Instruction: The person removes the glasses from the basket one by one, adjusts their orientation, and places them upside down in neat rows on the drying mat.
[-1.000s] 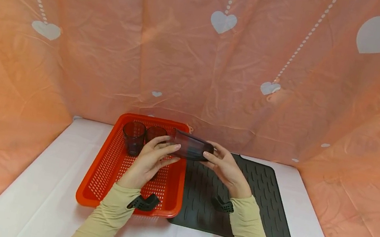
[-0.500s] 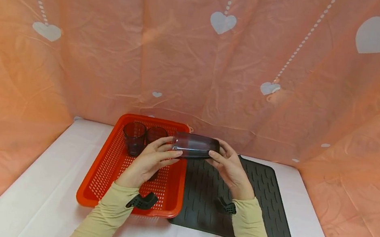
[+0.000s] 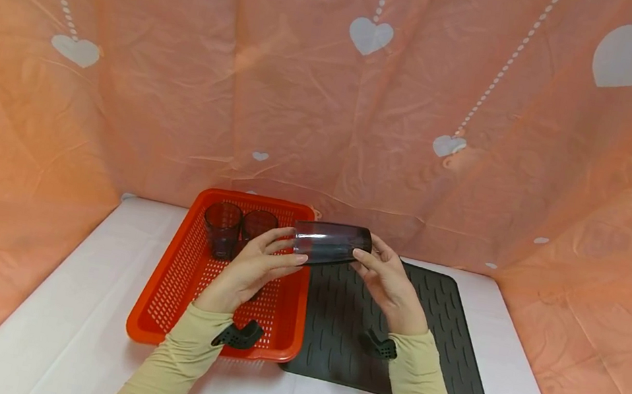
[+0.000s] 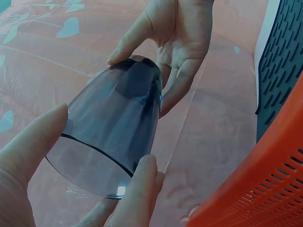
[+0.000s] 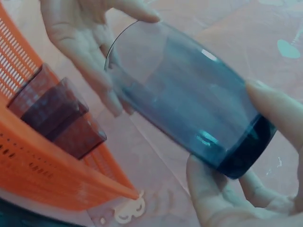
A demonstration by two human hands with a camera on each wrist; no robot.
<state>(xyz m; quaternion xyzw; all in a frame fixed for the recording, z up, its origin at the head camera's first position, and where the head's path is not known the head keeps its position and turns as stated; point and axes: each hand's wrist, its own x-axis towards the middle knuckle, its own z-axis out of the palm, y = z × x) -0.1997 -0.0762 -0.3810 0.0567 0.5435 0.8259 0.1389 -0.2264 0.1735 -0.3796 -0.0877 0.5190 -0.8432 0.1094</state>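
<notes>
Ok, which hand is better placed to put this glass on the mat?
Probably the right hand: it grips the glass near its base, nearer the mat; the left hand is nearer the basket.

1. In from below come our sleeved forearms [image 3: 172, 359], both slanting forward and inward!
2. Our left hand [image 3: 252, 268] is pinching, digits parted and pressing from opposite sides, fingertips toward our right.
3. Over to our right hand [image 3: 391, 286]: thumb and fingers curved into a grip, wrist angled inward.
4. Our hands face each other, just apart, nearly level.
</notes>
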